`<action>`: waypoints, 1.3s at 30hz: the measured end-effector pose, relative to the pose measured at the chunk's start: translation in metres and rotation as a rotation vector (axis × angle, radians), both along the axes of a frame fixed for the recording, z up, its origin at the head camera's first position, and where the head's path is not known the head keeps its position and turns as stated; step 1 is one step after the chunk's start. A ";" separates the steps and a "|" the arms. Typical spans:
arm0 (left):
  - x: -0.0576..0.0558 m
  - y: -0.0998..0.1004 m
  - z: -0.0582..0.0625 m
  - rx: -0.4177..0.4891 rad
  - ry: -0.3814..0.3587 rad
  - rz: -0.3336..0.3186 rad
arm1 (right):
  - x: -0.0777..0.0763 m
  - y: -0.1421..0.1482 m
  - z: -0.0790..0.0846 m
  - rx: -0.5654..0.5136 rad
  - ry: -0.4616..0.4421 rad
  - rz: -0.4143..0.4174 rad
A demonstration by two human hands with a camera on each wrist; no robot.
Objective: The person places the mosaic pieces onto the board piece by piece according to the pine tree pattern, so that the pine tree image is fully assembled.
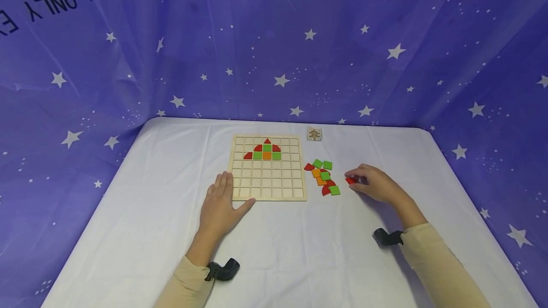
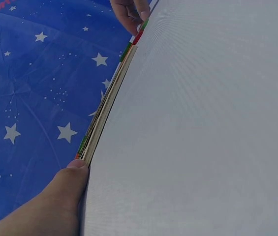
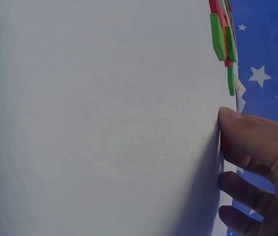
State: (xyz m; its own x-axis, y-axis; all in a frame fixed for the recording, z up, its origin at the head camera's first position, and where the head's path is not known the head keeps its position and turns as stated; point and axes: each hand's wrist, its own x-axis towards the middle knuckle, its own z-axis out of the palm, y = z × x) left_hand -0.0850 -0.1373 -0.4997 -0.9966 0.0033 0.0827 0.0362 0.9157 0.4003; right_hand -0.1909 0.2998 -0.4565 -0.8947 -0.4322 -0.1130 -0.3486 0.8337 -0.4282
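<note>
A wooden grid board [image 1: 269, 198] lies on the table, with a red triangle tile [image 1: 267, 141] over rows of red, green and orange tiles in its upper part. My left hand [image 1: 220, 210] rests at the board's lower left corner, fingers straight along the left edge and thumb on the front edge. To the right of the loose tiles, my right hand [image 1: 376, 183] pinches a small red tile [image 1: 350, 180] between thumb and fingers. In the right wrist view the thumb [image 3: 252, 135] covers most of that tile.
Loose green, orange and red tiles [image 1: 335, 190] lie in an overlapping cluster between the board and my right hand. Behind them is a small card [image 1: 314, 134] with a tree-like pattern. A white cloth [image 1: 299, 260] covers the table, and a purple star-printed curtain [image 1: 257, 61] stands behind it.
</note>
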 end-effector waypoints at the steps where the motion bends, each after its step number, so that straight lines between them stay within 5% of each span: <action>1: 0.000 0.000 0.000 0.000 0.001 0.000 | 0.000 -0.001 0.000 0.004 0.002 -0.003; 12: 0.000 0.000 0.000 0.002 0.005 0.006 | 0.002 -0.003 0.001 0.012 0.004 -0.032; 24: -0.001 0.000 -0.002 -0.001 0.002 0.004 | -0.002 -0.009 -0.008 0.074 0.125 -0.022; 33: -0.001 0.000 -0.001 -0.004 0.004 0.004 | -0.017 -0.052 0.008 0.050 0.130 -0.041; 39: 0.000 0.000 -0.001 -0.003 0.005 0.002 | -0.033 -0.094 0.016 0.044 0.151 0.017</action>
State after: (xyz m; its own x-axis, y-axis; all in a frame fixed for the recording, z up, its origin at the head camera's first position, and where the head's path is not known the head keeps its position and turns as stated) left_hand -0.0854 -0.1372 -0.5010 -0.9962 0.0019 0.0876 0.0367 0.9168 0.3976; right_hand -0.2236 0.2063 -0.4409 -0.8956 -0.4448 0.0031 -0.4203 0.8440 -0.3333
